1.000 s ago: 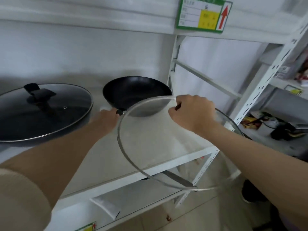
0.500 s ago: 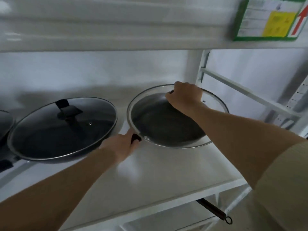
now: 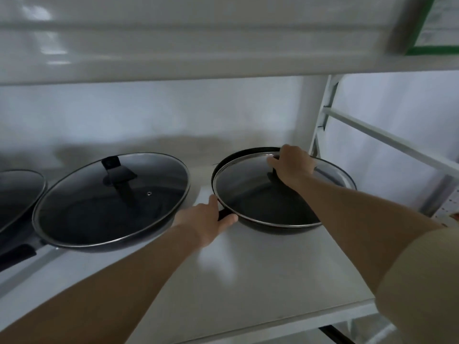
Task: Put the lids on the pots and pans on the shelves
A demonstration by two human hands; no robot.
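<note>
Settling: glass lid (image 3: 250, 192) going onto the black pan (image 3: 238, 155) at the right end of the white shelf (image 3: 260, 276), not quite centred, pan rim peeking out at the far left, lid rim overhanging on the right.
Right hand (image 3: 291, 167): fingers closed around the lid's knob, mostly hidden under the palm.
Left hand (image 3: 207, 219): wrapped round the pan's stubby black handle at the near left edge, holding it steady.
Doing it well: nudge the lid left and a bit farther back till the metal rim drops inside the pan edge all round, keep the handle pinned, let go of the knob only once it sits flat with no rocking.
Neighbours: lidded pan (image 3: 111, 199) just left, already covered; another lidded one (image 3: 17, 192) at the far left edge, barely visible.
</note>
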